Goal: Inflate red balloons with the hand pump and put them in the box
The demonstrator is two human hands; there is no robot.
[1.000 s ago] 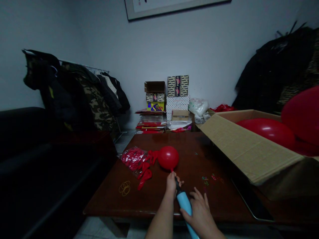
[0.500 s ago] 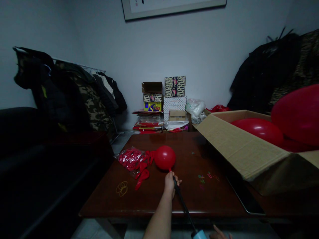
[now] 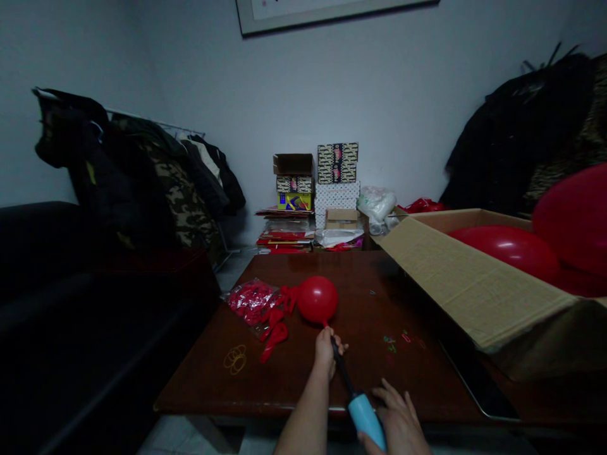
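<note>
A small, partly inflated red balloon point(image 3: 317, 299) sits just beyond my left hand point(image 3: 327, 349). That hand is closed around the balloon's neck and the black front end of a hand balloon pump point(image 3: 366, 419). The pump's light blue barrel slants toward me over the table's near edge. My right hand point(image 3: 401, 422) is at the barrel, thumb on one side and fingers partly stretched on the other; part of its grip is hidden. To the left lie loose uninflated red balloons point(image 3: 274, 341) and a clear bag of red balloons point(image 3: 251, 301).
Yellow rubber bands point(image 3: 235, 359) lie on the brown table point(image 3: 294, 387) at left, small coloured bands point(image 3: 390, 345) at right. An open cardboard box point(image 3: 474, 291) with large red balloons point(image 3: 509, 251) stands at the right beside a dark flat tablet-like thing point(image 3: 481, 385).
The blue barrel has slid forward along the black rod toward my left hand. My right hand has come up with it into fuller view. The balloon's size looks about the same.
</note>
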